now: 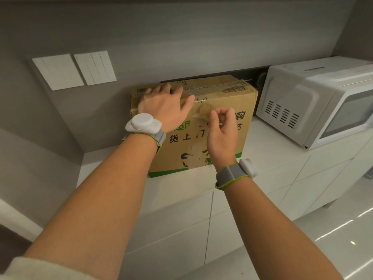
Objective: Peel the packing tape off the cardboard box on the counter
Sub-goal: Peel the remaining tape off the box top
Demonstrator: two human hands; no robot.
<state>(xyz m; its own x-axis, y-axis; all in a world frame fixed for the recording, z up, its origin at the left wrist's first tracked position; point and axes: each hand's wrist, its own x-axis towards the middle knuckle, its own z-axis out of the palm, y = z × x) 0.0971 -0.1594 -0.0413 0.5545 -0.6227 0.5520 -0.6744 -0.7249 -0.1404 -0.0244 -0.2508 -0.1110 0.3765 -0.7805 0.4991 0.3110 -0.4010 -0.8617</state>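
Counter (173, 190): box (238, 102) top hidden under left hand (161, 106).

microwave (314, 102) cut off at rt edge, box (226, 98) top-left hidden by left hand (161, 108)

dim, warm indoor light | glare streaks on floor (343, 225) | wide-angle bending at edges | slightly soft focus

The white counter (181, 190) carries a cardboard box (228, 126) against the wall, with a white microwave (314, 102) beside it.
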